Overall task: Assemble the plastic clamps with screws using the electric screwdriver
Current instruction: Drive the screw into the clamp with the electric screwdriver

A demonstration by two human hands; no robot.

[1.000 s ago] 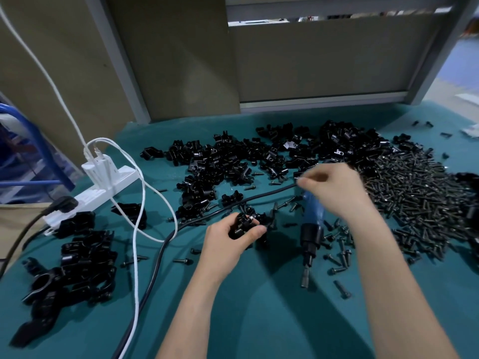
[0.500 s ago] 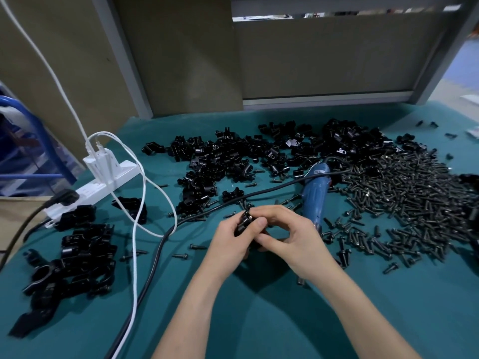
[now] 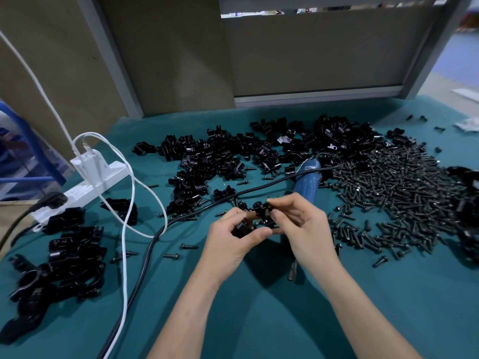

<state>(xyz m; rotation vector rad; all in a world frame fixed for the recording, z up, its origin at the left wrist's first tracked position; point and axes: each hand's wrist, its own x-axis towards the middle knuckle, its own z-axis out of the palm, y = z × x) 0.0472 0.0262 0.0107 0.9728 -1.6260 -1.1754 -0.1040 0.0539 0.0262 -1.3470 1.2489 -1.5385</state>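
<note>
Teal desk (image 3: 259, 314): left hand (image 3: 230, 244) and right hand (image 3: 303, 229) pinch a black plastic clamp (image 3: 260, 212), apparently seating its screw; the electric screwdriver (image 3: 307, 180), at one o'clock, is likely needed next.

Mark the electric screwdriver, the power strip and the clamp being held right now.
electric screwdriver (image 3: 307, 181): head view, on its blue body.
power strip (image 3: 111, 173): head view, on its white top face.
clamp (image 3: 260, 210): head view, on its exposed black top.
</note>
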